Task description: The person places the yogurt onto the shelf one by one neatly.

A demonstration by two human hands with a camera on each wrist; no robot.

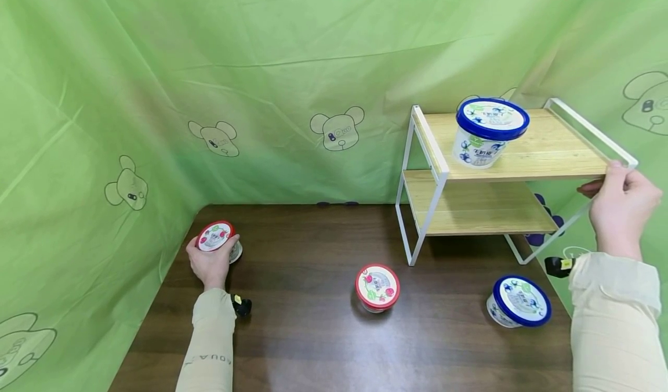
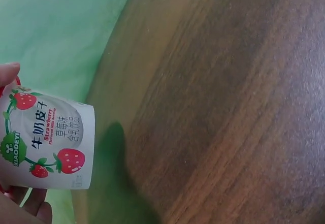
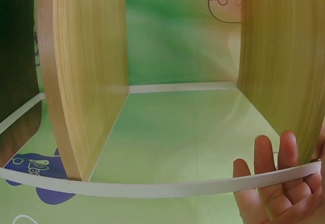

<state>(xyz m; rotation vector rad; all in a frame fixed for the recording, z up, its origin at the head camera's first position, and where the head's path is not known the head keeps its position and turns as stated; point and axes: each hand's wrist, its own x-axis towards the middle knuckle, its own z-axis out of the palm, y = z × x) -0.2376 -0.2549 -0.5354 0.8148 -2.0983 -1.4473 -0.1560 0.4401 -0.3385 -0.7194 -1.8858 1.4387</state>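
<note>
At the table's far left, my left hand (image 1: 211, 264) holds a strawberry milk tub (image 1: 215, 236) with a red-rimmed lid. In the left wrist view the tub (image 2: 48, 137) shows printed strawberries, fingers and thumb around its lid end. Whether it touches the table cannot be told. My right hand (image 1: 623, 206) grips the front right top corner of a two-tier shelf (image 1: 553, 148) with a white frame. Seen from the right wrist, the fingers (image 3: 264, 158) curl around the white frame bar (image 3: 152, 189) beside a wooden board.
A blueberry tub (image 1: 480, 142) with a blue lid stands on the shelf's upper board. Another blue-lidded tub (image 1: 522, 301) is on the table in front of the shelf. A red-lidded tub (image 1: 377, 287) stands mid-table (image 1: 302, 334). Green cloth (image 1: 271, 90) surrounds the table.
</note>
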